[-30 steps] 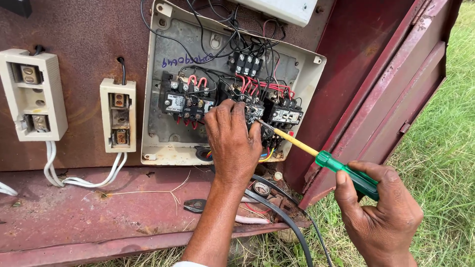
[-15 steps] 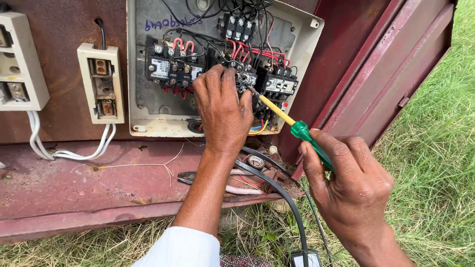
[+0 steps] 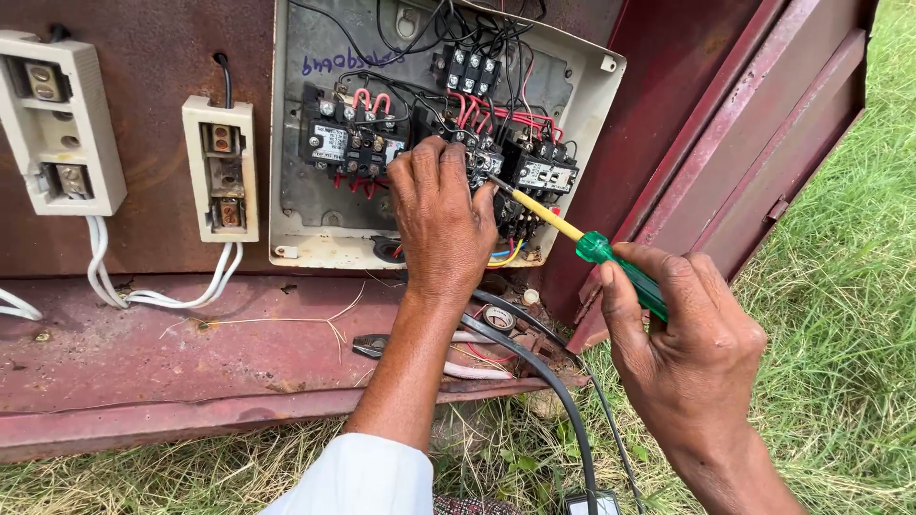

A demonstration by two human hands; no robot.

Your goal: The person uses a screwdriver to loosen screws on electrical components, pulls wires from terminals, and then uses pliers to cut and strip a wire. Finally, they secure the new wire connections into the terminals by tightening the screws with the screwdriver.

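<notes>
While my left hand (image 3: 441, 224) presses against the black contactor block (image 3: 482, 164) at the centre of the open starter box (image 3: 286, 143), fingers curled over the terminals and gripping nothing that I can see, my right hand (image 3: 689, 348) is closed around the green handle of the screwdriver (image 3: 584, 241). I take the step in hand to be work on a terminal screw: the blade tip meets the block just right of my left fingertips, though the screw itself is hidden behind them.

Screwdriver orientation: long axis runs diagonally, tip pointing up and left into the box, handle trailing down and right, outside the box rim. The yellow shank is bare between the box and my right hand.

Next move, as I judge it: keep the blade seated square on the screw and turn the handle about that same axis, with the left hand steadying the block and wire.

Below the box, pliers (image 3: 370, 345) lie on the rusty red ledge (image 3: 143, 353), beside black cables (image 3: 534, 367). Left of the box, two white fuse holders (image 3: 221, 167) are mounted on the panel.
</notes>
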